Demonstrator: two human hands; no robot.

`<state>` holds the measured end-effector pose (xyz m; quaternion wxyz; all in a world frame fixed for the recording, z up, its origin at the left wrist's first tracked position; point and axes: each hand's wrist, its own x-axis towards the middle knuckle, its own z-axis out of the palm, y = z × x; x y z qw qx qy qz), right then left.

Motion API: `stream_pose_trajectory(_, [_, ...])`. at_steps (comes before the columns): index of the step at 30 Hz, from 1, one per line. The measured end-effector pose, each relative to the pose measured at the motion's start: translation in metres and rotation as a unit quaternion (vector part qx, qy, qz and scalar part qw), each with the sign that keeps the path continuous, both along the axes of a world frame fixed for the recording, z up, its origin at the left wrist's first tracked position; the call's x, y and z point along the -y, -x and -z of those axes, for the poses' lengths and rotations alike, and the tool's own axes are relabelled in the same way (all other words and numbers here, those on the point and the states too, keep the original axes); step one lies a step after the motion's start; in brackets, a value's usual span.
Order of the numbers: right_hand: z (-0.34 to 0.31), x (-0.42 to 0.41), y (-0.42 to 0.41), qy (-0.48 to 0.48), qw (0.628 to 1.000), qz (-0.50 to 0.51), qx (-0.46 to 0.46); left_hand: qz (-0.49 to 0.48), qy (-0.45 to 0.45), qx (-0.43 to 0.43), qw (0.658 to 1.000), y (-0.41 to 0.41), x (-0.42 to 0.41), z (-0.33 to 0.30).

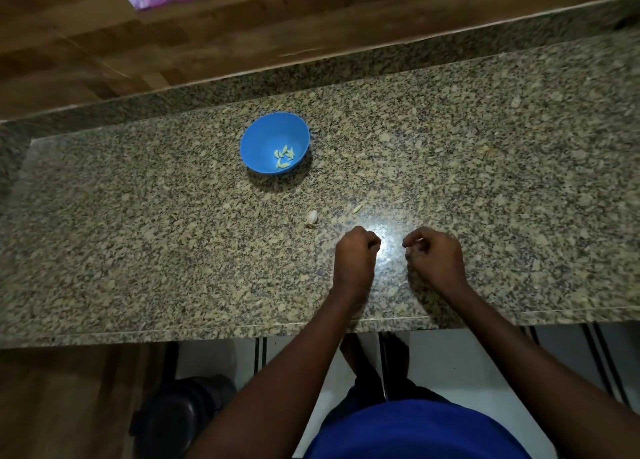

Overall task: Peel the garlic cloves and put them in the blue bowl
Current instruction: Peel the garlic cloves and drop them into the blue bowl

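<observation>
The blue bowl point(258, 140) stands on the granite counter at centre left, with several peeled garlic cloves point(284, 156) in its bottom. An unpeeled clove point(311, 217) lies on the counter nearer to me, and a small pale garlic piece point(357, 209) lies just right of it. My left hand point(356, 256) is curled into a fist close below these, and nothing shows in it. My right hand point(436, 256) is curled a short way to the right, its fingertips pinching a tiny pale bit point(419, 239); whether that is clove or skin is unclear.
The granite counter point(173, 250) ends in a front edge just under my wrists. A raised granite ledge and a wooden wall run along the back. Faint scraps of skin point(490, 150) lie at the right. Below the counter are a dark round object point(183, 413) and a tiled floor.
</observation>
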<state>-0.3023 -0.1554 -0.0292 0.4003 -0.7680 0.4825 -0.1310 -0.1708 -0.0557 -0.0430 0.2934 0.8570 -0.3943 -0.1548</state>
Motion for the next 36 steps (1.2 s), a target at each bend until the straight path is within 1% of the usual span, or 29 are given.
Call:
stream_pose_trajectory(2, [0.000,-0.004,-0.002,-0.010,1.000,-0.006,-0.002,0.043,-0.045,0.090,0.994,0.003,0.002,0.003])
stream_pose_trajectory(4, [0.000,-0.007,-0.004,-0.018,1.000,-0.012,-0.008,0.074,-0.072,0.140,0.985,0.005,-0.003,0.004])
stream_pose_trajectory(6, [-0.001,-0.011,-0.007,-0.031,0.999,-0.014,-0.006,0.053,-0.063,0.182,0.980,0.004,-0.019,0.007])
stream_pose_trajectory(7, [-0.002,-0.014,-0.009,-0.038,0.999,-0.015,-0.003,0.024,-0.052,0.184,0.981,0.002,-0.030,0.008])
stream_pose_trajectory(8, [-0.004,-0.019,-0.011,-0.049,0.999,-0.015,0.000,-0.014,-0.043,0.162,0.986,0.000,-0.040,0.007])
stream_pose_trajectory(9, [-0.006,-0.024,-0.014,-0.067,0.998,-0.015,0.006,-0.062,-0.038,0.112,0.991,-0.001,-0.049,0.004])
stream_pose_trajectory(10, [-0.007,-0.030,-0.017,-0.097,0.995,-0.012,0.014,-0.121,-0.027,0.035,0.992,-0.001,-0.056,-0.001])
stream_pose_trajectory(11, [-0.009,-0.038,-0.020,-0.138,0.990,-0.009,0.026,-0.187,-0.004,-0.064,0.980,-0.002,-0.063,-0.006])
stream_pose_trajectory(12, [-0.012,-0.046,-0.024,-0.180,0.983,-0.008,0.040,-0.254,0.037,-0.174,0.951,-0.004,-0.072,-0.011])
stream_pose_trajectory(13, [-0.015,-0.056,-0.030,-0.217,0.974,-0.013,0.056,-0.308,0.085,-0.284,0.904,-0.007,-0.082,-0.019])
stream_pose_trajectory(14, [-0.018,-0.066,-0.036,-0.241,0.968,-0.021,0.070,-0.343,0.126,-0.376,0.852,-0.010,-0.094,-0.025])
stream_pose_trajectory(15, [-0.023,-0.077,-0.043,-0.257,0.962,-0.031,0.080,-0.361,0.152,-0.437,0.810,-0.013,-0.108,-0.032])
stream_pose_trajectory(16, [-0.029,-0.089,-0.051,-0.268,0.959,-0.043,0.086,-0.369,0.168,-0.470,0.784,-0.017,-0.124,-0.040])
stream_pose_trajectory(18, [-0.043,-0.118,-0.070,-0.292,0.949,-0.074,0.094,-0.380,0.213,-0.507,0.743,-0.024,-0.160,-0.055])
stream_pose_trajectory(21, [-0.064,-0.175,-0.104,-0.339,0.925,-0.137,0.106,-0.393,0.319,-0.543,0.670,-0.035,-0.224,-0.071])
stream_pose_trajectory(22, [-0.069,-0.198,-0.116,-0.350,0.917,-0.156,0.108,-0.397,0.346,-0.547,0.651,-0.039,-0.248,-0.074])
stream_pose_trajectory(25, [-0.080,-0.276,-0.151,-0.356,0.904,-0.215,0.104,-0.415,0.415,-0.528,0.614,-0.054,-0.331,-0.080])
stream_pose_trajectory(29, [-0.082,-0.405,-0.193,-0.372,0.878,-0.286,0.089,-0.452,0.490,-0.504,0.550,-0.072,-0.459,-0.087])
stream_pose_trajectory(31, [-0.074,-0.473,-0.213,-0.400,0.862,-0.301,0.082,-0.469,0.518,-0.488,0.523,-0.081,-0.526,-0.085])
stream_pose_trajectory(34, [-0.056,-0.568,-0.239,-0.471,0.827,-0.299,0.065,-0.496,0.547,-0.463,0.490,-0.093,-0.620,-0.075])
stream_pose_trajectory(36, [-0.048,-0.618,-0.256,-0.515,0.801,-0.304,0.026,-0.514,0.560,-0.453,0.466,-0.098,-0.672,-0.069])
